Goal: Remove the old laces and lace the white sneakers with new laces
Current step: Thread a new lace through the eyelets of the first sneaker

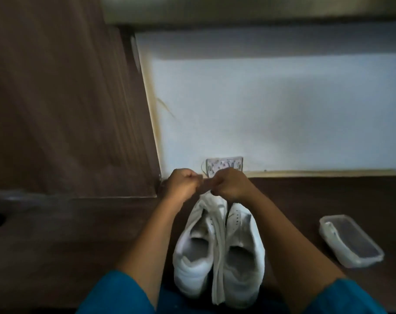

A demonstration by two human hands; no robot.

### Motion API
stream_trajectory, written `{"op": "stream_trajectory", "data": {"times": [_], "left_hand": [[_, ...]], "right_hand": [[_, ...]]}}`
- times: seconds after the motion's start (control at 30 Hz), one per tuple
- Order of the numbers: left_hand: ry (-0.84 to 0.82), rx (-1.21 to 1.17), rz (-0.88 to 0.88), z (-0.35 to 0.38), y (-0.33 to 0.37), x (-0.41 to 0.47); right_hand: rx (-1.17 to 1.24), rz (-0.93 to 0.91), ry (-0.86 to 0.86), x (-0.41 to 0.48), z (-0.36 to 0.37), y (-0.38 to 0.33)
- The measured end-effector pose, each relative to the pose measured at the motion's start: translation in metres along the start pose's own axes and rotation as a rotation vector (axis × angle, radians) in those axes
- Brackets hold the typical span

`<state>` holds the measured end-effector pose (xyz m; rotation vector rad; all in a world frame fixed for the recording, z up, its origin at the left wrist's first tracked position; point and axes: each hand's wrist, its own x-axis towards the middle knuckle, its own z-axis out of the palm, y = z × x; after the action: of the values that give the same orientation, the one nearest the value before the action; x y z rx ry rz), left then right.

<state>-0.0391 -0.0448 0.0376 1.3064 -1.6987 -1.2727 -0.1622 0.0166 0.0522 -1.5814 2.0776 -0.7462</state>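
1. Dark wooden bench (pixel 79 245) fills the lower view and meets a pale white panel (pixel 271 109) beyond the sneakers.
2. Two white sneakers stand side by side on the bench, heels toward me and toes toward the panel: the left sneaker (pixel 192 252) and the right sneaker (pixel 244 252), touching or nearly so.
3. Both sneakers show bare eyelets down their fronts, so I judge the unlacing done and the relacing not yet begun.
4. A bundle of long white laces (pixel 218 257) lies in the gap between the sneakers, running from their toes to past their heels. I cannot tell whether these are the old ones or the new.
5. My right hand (pixel 231 184) is clenched just above the toes, gripping the top of the laces.
6. My left hand (pixel 183 182) is a fist just beside it, knuckles nearly meeting. Blur hides whether it pinches a lace.
7. Both forearms reach forward from blue sleeves, one on each side of the sneakers.
8. A clear plastic tub (pixel 351 241) sits to the right of the sneakers, well apart; a small printed packet (pixel 224 165) lies beyond their toes.
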Motion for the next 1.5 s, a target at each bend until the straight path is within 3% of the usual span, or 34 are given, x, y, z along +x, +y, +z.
{"op": "stream_trajectory", "data": {"times": [0.1, 0.17, 0.37, 0.43, 0.6, 0.8, 0.87, 0.97, 1.07, 1.13, 1.2, 1.27, 1.3, 1.43, 1.5], "left_hand": [[-0.122, 0.232, -0.012, 0.013, -0.034, 0.008], [-0.22, 0.385, 0.017, 0.019, -0.038, 0.01], [-0.219, 0.662, 0.027, 0.024, -0.03, 0.015], [-0.228, 0.649, 0.03, 0.024, -0.036, 0.013], [-0.277, 0.539, 0.045, 0.018, -0.034, 0.01], [-0.367, 0.525, 0.16, 0.019, -0.028, 0.005], [-0.421, 0.371, 0.201, 0.02, -0.02, -0.002], [-0.438, 0.046, 0.219, 0.017, -0.004, -0.012], [-0.255, 0.032, 0.247, 0.011, 0.0, -0.007], [-0.21, 0.166, 0.21, 0.01, -0.005, -0.001], [-0.262, 0.42, 0.126, 0.013, -0.015, 0.002], [-0.381, 0.658, 0.114, 0.018, -0.023, 0.002], [-0.396, 0.715, 0.143, 0.021, -0.026, 0.001], [-0.197, 0.692, 0.22, 0.021, -0.03, 0.004], [-0.209, 0.641, 0.245, 0.017, -0.025, 0.005]], "right_hand": [[-0.146, 0.097, 0.067, 0.003, 0.021, 0.031], [-0.229, 0.15, -0.012, 0.002, 0.027, 0.035], [-0.362, 0.185, -0.184, 0.008, 0.028, 0.027], [-0.175, 0.197, -0.17, 0.011, 0.024, 0.028], [0.577, 0.105, 0.072, -0.001, -0.005, 0.016], [1.215, 0.092, 0.04, -0.008, -0.017, 0.002], [1.328, 0.066, 0.103, -0.008, -0.022, 0.003], [1.217, -0.04, 0.228, -0.01, -0.03, 0.004], [1.106, -0.151, 0.428, -0.013, -0.043, 0.006], [0.951, -0.184, 0.574, -0.013, -0.048, 0.011], [0.592, -0.142, 0.652, -0.011, -0.047, 0.018], [0.26, -0.069, 0.61, -0.01, -0.04, 0.024], [0.216, -0.047, 0.592, -0.009, -0.037, 0.024], [0.638, 0.052, 0.504, -0.007, -0.036, 0.016], [0.734, 0.123, 0.407, -0.007, -0.039, 0.015]]}}
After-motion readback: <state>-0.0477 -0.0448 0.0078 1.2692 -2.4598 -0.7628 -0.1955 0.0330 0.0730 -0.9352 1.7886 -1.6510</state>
